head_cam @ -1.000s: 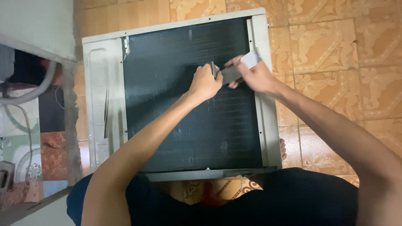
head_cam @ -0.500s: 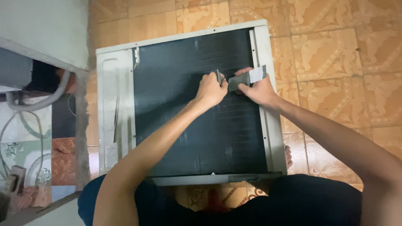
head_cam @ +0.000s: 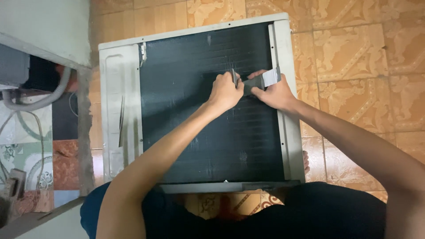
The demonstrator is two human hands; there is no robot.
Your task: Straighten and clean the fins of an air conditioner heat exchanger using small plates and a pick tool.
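Both forearms are bare from the wrists all the way back to the near edge of the view, with no sleeve showing on either. Nothing is worn on the left hand (head_cam: 226, 92): no glove, no ring, no watch or band at the wrist behind the fingers. The right hand (head_cam: 273, 94) is just as plain, knuckles and wrist uncovered. Well back from the fingers, down by the elbows, dark navy cloth covers the lap (head_cam: 310, 208), smooth and unpatterned, without visible seams or pockets. Bare toes (head_cam: 305, 160) peek out at the right, beyond that dark cloth.
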